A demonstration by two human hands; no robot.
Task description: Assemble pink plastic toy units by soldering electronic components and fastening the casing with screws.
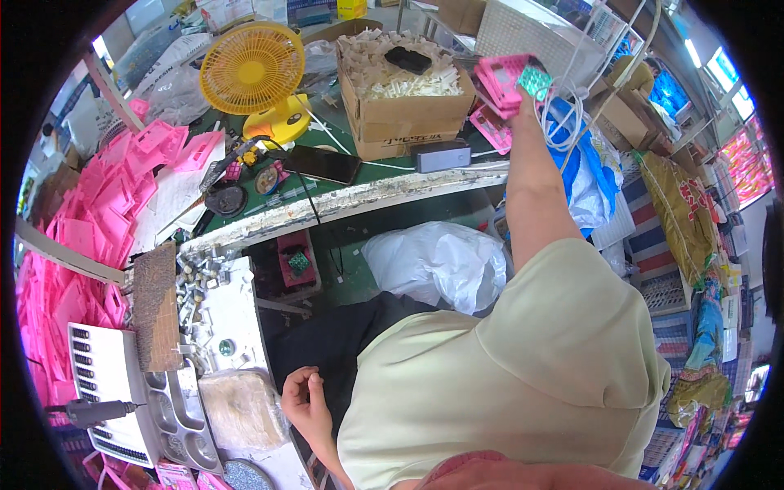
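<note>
As I look down through the head camera from my distant post, a tall heap of pink plastic parts [90, 237] lies farthest left, well apart from my left hand. Between that heap and the hand, a white box [121, 367] with a row of dark holes stands beyond a grey electric screwdriver [102, 412]. Closer to the hand come a brown rough board [155, 306], a metal compartment tray [180, 431], loose small metal parts [196, 286] and a block in clear wrap [241, 408], the last just beside my fingers.

My left hand [310, 406] is bent loosely, thumb near forefinger; whether the tips meet I cannot tell, and I see nothing held in it. Well ahead of it stands a yellow fan [253, 69], with a dark phone [327, 165] on the bench to the fan's right.

Left of my outstretched right hand is an open cardboard box [384, 131], and nearer my body a grey block [441, 156]; a white plastic bag [437, 261] lies lower still. Pink pieces [500, 80] sit right at my right hand [526, 110], which they partly hide, so I cannot tell whether its fingers are clamped on them. A white cable [572, 131] loops just right of that hand, above a blue bag [600, 184].
</note>
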